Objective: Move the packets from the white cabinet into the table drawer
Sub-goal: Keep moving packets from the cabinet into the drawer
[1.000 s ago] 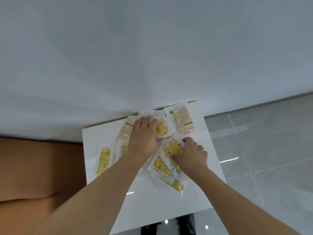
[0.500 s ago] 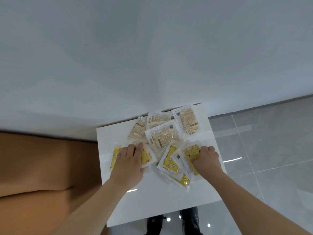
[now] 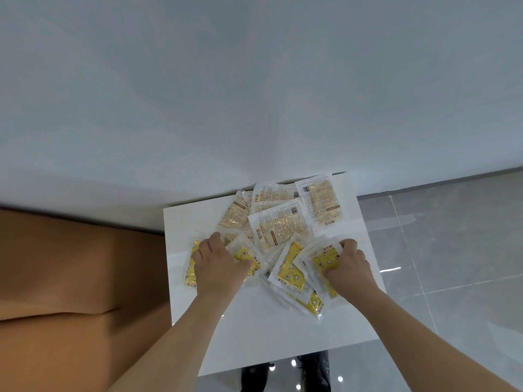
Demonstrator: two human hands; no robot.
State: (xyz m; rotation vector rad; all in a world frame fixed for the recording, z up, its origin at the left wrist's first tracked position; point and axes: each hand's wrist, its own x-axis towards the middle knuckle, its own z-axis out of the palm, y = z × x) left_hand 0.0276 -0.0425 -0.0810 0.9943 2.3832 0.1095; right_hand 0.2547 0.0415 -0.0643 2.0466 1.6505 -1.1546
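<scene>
**Desk:** What sits nearest the camera?

**Operator:** From my remote feed, dark shoes (image 3: pixel 285 372) stand on the glossy grey tiled floor (image 3: pixel 452 250), just past the near edge of the white cabinet top (image 3: pixel 268 329). Two bare forearms reach up over that top from the bottom of the view.

**Desk:** And the hands?

**Operator:** The left hand (image 3: pixel 219 267) lies palm-down, fingers curled over a yellow packet (image 3: pixel 243 257) on the left of the pile, with another yellow packet (image 3: pixel 190 268) showing just beyond its outer edge. I read it as pressing and gathering that packet rather than lifting it. The right hand (image 3: pixel 349 267) has its fingers bent round the edge of a yellow star-printed packet (image 3: pixel 325 260), gripping it where it overlaps its neighbours.

**Desk:** Where do the packets lie?

**Operator:** All are on the cabinet top, in one loose, overlapping heap. Between the hands a yellow packet with stars (image 3: pixel 291 270) rests tilted, with more clear-wrapped ones fanned beneath it towards the near right. Further back lie the pale packets, back side up: a large one (image 3: pixel 280 224) in the middle, one (image 3: pixel 235 216) to its left, one (image 3: pixel 271 195) behind it and one (image 3: pixel 321 200) at the far right corner.

**Desk:** Beyond that?

**Operator:** A plain pale wall (image 3: pixel 254 94) rises behind the cabinet. A brown surface (image 3: pixel 79 278) fills the left side.
</scene>
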